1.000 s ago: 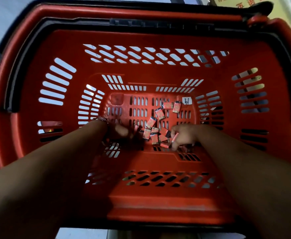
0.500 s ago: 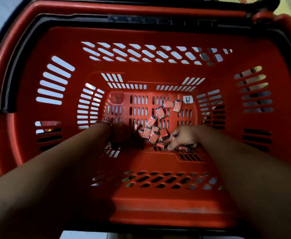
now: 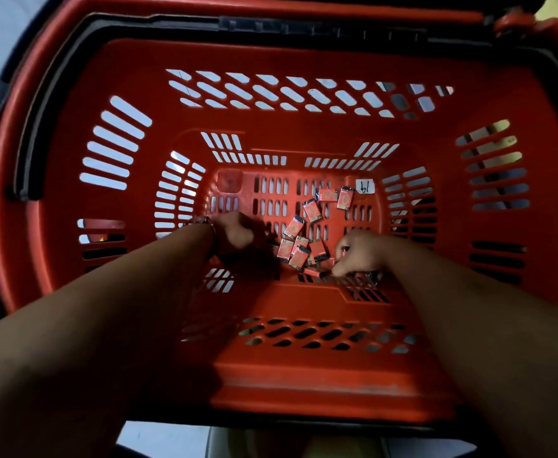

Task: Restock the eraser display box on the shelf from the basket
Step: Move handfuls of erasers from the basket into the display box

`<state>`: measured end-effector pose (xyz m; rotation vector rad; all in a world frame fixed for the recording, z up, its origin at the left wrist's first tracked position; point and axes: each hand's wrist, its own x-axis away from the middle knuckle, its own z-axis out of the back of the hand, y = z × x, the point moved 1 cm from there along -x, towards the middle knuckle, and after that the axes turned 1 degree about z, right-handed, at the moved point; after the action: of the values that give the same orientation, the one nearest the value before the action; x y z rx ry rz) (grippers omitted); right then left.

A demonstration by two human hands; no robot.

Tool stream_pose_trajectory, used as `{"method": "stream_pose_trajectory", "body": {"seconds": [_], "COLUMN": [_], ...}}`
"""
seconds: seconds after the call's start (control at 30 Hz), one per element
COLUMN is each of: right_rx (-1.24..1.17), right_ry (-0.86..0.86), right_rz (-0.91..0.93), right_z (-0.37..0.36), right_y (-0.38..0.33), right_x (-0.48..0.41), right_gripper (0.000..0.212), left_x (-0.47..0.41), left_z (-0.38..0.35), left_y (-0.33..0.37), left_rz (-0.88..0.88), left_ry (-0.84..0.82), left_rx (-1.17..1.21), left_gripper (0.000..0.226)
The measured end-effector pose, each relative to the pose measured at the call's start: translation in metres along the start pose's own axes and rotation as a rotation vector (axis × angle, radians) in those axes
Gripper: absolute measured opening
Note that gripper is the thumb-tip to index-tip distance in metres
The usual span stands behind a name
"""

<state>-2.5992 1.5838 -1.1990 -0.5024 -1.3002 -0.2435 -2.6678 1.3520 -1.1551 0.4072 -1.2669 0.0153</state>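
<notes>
I look down into a red slotted shopping basket [image 3: 72, 180]. Several small red-wrapped erasers [image 3: 299, 246] lie scattered on its floor, right of centre. My left hand [image 3: 234, 233] is down at the floor, just left of the pile, fingers curled; what it holds, if anything, is hidden in shadow. My right hand [image 3: 357, 256] sits at the pile's right edge, its fingertips pinched on an eraser [image 3: 317, 272] at the near side of the pile. The display box and shelf are out of view.
A white label marked "19" [image 3: 365, 186] sticks to the floor at the far right corner. The black handle [image 3: 304, 26] lies folded along the far rim. Pale floor shows around the basket.
My left hand has lifted slightly and drawn back to the left of the pile. My right hand has stayed at the pile's right edge, fingers working on an eraser. The view has shifted a little.
</notes>
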Motion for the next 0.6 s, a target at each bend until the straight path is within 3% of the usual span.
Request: {"method": "stream_pose_trajectory", "body": {"seconds": [0.1,0.37,0.47,0.6], "right_rx": [-0.114,-0.345,-0.395,-0.389], "right_ry": [0.030,0.299,0.363,0.405], "right_rz": [-0.027,0.014,0.038,0.068], "right_z": [0.004,0.013,0.013,0.007], "right_y": [0.005,-0.001,-0.006,-0.013], "right_x": [0.001,-0.003,-0.007,-0.015], "right_gripper": [0.026,0.014,0.016,0.030], "left_x": [-0.022,-0.047,-0.058,-0.055], "left_z": [0.000,0.000,0.004,0.010], "left_y": [-0.015,-0.024,-0.033,-0.035], "left_rz": [0.050,0.054,0.024,-0.059], "left_ry": [0.060,0.238,0.298,0.510], "left_rx": [0.061,-0.076,0.073,0.191], "left_gripper": [0.013,0.030,0.027,0.031]}}
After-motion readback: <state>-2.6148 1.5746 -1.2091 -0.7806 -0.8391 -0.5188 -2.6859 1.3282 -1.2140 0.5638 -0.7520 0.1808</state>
